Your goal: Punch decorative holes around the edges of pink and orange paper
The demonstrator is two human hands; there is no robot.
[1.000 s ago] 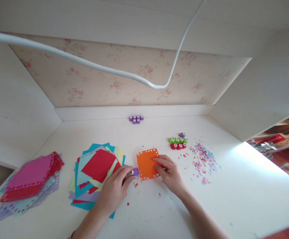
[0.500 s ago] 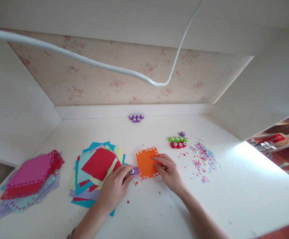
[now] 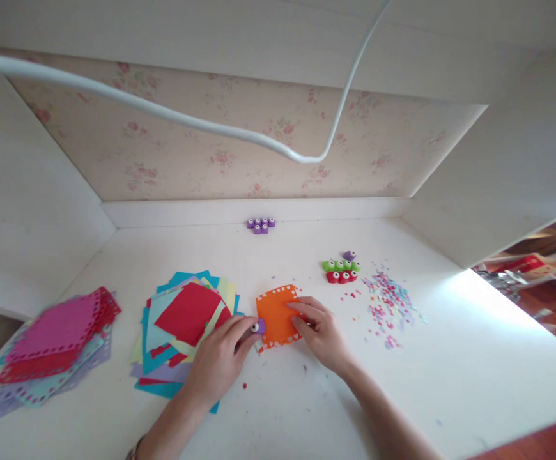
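Observation:
My left hand (image 3: 225, 351) is closed around a small purple craft punch (image 3: 259, 326) with a white button. The left edge of an orange paper square (image 3: 278, 313) meets this punch; whether it sits inside the slot I cannot tell. Small cut-out shapes run along the paper's top and bottom edges. On the paper's right side, my right hand (image 3: 319, 329) grips it with thumb and fingers. Just left of my left hand, and partly behind it, lies a pile of coloured paper squares (image 3: 189, 313), a red one on top.
Purple punches (image 3: 261, 225) stand at the back. Green punches (image 3: 340, 266), red punches (image 3: 342, 276) and one lilac punch (image 3: 349, 255) sit at right, beside scattered paper confetti (image 3: 388, 303). Punched paper sheets (image 3: 57, 332) are stacked far left. A white cable (image 3: 186, 118) hangs across the upper view.
My right hand has shifted the orange paper a little left, closing the gap to the purple punch. My left hand keeps its hold on the punch. The view has tilted slightly.

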